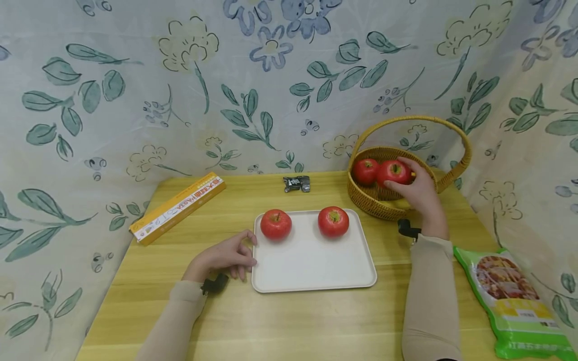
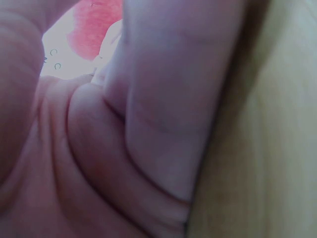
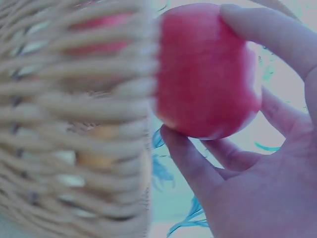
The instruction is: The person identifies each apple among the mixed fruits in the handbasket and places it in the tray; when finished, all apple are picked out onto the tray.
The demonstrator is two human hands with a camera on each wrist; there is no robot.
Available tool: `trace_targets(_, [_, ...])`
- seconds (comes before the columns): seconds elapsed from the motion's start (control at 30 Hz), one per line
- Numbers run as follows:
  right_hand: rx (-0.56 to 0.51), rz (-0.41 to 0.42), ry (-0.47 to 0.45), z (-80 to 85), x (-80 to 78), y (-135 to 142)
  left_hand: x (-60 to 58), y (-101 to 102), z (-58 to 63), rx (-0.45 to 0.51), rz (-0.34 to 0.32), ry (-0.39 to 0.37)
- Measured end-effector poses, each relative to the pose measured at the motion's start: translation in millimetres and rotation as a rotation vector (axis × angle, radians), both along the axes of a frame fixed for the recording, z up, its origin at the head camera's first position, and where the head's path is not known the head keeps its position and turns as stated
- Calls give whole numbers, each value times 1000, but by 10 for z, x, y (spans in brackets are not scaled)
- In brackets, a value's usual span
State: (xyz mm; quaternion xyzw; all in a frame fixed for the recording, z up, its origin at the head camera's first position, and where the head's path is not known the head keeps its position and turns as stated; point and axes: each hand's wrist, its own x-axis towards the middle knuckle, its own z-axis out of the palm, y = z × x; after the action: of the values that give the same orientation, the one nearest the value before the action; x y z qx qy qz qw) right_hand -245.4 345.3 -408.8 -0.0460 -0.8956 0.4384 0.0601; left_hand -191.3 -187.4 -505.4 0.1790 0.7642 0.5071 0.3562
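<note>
My right hand (image 1: 417, 188) grips a red apple (image 1: 394, 173) between thumb and fingers at the mouth of the wicker basket (image 1: 379, 208). In the right wrist view the held apple (image 3: 208, 74) shows beside the basket's woven wall (image 3: 74, 109). Another apple (image 1: 366, 171) lies inside the basket, left of the held one. My left hand (image 1: 226, 255) rests at the left edge of the white tray (image 1: 311, 265), fingers loosely bent and holding nothing. On the tray sit a left apple (image 1: 276, 224) and a right apple (image 1: 333, 221), apart from each other.
A yellow pasta box (image 1: 178, 208) lies at the back left of the wooden table (image 1: 289, 326). Behind the tray is a small black packet (image 1: 296, 184). A green food bag (image 1: 515, 301) lies at the right edge. The basket's handle (image 1: 413, 119) arches above it.
</note>
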Motion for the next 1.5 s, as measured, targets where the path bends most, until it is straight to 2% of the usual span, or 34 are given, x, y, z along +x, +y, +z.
trace_targets(0.13, [-35, -9, 54, 122, 72, -94, -9, -5, -12, 0, 0, 2])
trace_targets(0.3, [-58, 19, 82, 274, 180, -226, -15, -11, -23, 1, -2, 0])
trace_targets(0.43, [-91, 84, 70, 367, 247, -364, -13, -19, -29, 1, -3, -4])
trace_targets(0.63, [-91, 228, 74, 429, 301, -608, -15, -25, -40, -2, -4, 4])
trace_targets(1.0, [-145, 529, 81, 381, 330, -1072, -17, -19, -31, -10, -4, 12])
trace_targets(1.23, [-155, 707, 13, 292, 359, -1405, -19, -16, -19, -10, -5, 8])
trace_targets(1.4, [-135, 808, -64, 214, 401, -1621, -22, -17, -32, -11, -6, 6])
trace_targets(1.5, [-106, 895, -99, 157, 413, -1735, -15, -15, -27, -8, -4, 2])
